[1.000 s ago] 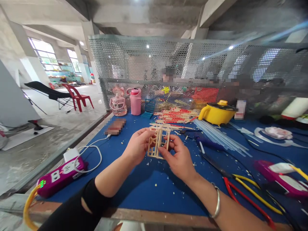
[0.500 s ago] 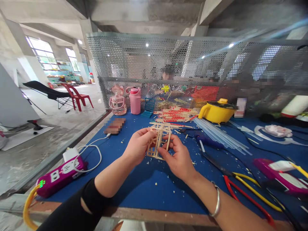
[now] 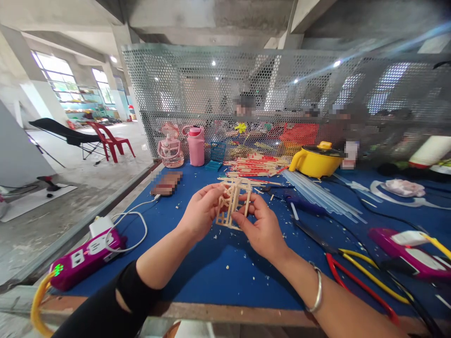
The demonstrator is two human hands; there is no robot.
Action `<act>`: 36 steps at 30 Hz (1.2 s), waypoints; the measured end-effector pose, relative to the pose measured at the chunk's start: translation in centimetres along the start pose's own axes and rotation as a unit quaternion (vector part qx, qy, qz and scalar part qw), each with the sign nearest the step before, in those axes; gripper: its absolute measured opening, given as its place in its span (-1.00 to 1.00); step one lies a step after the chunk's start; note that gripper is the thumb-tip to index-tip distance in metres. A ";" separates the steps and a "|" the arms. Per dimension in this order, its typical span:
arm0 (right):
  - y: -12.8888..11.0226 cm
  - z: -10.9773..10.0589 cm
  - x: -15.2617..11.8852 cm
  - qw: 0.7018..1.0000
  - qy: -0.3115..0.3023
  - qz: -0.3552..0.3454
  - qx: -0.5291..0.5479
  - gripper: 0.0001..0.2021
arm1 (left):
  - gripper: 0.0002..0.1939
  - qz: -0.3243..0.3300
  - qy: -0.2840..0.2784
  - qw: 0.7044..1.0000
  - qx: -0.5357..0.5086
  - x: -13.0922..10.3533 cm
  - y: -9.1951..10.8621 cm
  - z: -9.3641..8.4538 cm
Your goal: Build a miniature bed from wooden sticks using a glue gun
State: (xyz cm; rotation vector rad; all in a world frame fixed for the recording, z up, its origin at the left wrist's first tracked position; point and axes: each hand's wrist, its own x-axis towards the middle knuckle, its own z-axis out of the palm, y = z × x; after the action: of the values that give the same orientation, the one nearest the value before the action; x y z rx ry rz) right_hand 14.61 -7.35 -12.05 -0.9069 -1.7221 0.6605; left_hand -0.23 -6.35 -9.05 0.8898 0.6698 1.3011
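Above the blue table, a small frame of thin wooden sticks is held up between both hands. My left hand pinches its upper left side between thumb and fingers. On the right side, my right hand grips an upright with the thumb in front and fingers behind. Some of the frame is covered by my fingers. Behind it lies a pile of loose wooden sticks, many with red ends. To the right of the hands rest a blue-handled glue gun and translucent glue sticks.
Pliers with red and yellow handles lie at the right, near a purple power strip. Another power strip and a phone are at the left. A yellow pot and pink bottle stand before a perforated metal screen.
The view has shifted slightly. Both hands keep their hold on the stick frame, which stays in nearly the same place and pose.
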 end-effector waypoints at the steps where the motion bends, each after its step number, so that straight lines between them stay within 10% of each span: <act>1: 0.0 -0.1 0.1 1.000 0.006 0.001 0.000 -0.74 | -0.78 0.002 -0.009 1.000 -0.019 0.1 0.0 -0.1; 36: -0.1 -0.6 -0.2 0.999 -0.029 -0.019 0.040 -0.76 | -0.84 0.001 -0.007 1.000 -0.002 -0.2 -0.5 0.0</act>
State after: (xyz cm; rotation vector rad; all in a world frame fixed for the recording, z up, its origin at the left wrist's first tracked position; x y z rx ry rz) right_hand 15.20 -7.55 -11.84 -0.8053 -1.7471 0.7312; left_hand -0.03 -6.53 -9.46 0.8965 0.6554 1.2953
